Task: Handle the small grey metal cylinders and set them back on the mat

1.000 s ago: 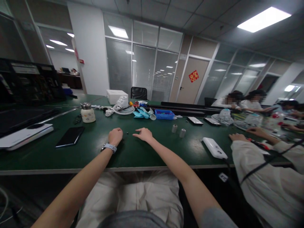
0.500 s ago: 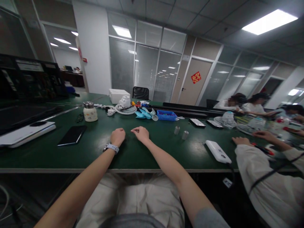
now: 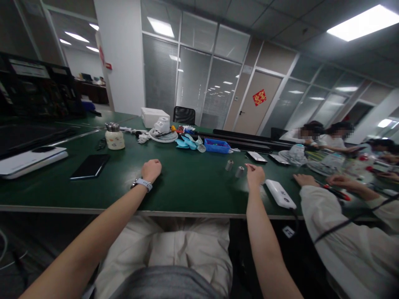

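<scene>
My left hand (image 3: 151, 169) rests as a fist on the green table (image 3: 187, 187), a watch on its wrist. My right hand (image 3: 254, 174) hovers further right with fingers pinched together; whether anything is in the pinch is too small to see. It is just right of two small grey cylinders (image 3: 234, 168) that stand upright on the table, and left of a white power bank (image 3: 280, 194).
A black phone (image 3: 90, 166) lies left of my left hand, a cream jar (image 3: 114, 139) behind it. A white fan, blue fan blades (image 3: 186, 143) and a blue tray (image 3: 217, 146) sit at the back. A co-worker's hands and sleeves (image 3: 321, 195) work at right.
My right hand has moved from beside my left hand to the right, over to the two grey cylinders, fingers now pinched. The small dark speck between the hands is gone. Left hand stayed.
</scene>
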A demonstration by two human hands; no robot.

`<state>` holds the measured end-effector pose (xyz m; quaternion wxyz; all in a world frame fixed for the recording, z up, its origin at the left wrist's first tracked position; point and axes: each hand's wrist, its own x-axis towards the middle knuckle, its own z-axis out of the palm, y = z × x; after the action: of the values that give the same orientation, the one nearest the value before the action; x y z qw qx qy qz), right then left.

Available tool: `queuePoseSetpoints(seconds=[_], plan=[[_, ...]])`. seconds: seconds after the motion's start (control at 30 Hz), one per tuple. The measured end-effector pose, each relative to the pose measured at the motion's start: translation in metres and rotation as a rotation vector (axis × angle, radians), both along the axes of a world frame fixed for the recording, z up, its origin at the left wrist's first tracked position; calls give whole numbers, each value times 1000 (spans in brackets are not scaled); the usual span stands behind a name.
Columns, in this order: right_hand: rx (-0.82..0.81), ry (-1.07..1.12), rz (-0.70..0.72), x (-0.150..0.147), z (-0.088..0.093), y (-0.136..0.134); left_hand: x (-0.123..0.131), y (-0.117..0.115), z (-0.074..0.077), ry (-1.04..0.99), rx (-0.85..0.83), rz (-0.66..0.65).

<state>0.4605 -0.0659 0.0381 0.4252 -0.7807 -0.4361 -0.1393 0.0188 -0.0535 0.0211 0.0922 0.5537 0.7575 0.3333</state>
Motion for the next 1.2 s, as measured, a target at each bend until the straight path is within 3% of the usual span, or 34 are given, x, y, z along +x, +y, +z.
queuePoseSetpoints(seconds=[0.43,1.2], plan=[[-98,29,90,-9,0,3,0,0,1,-1,-2,-7],[-242,165,23,-17,5,-1,0,-2,1,21,-9,-18]])
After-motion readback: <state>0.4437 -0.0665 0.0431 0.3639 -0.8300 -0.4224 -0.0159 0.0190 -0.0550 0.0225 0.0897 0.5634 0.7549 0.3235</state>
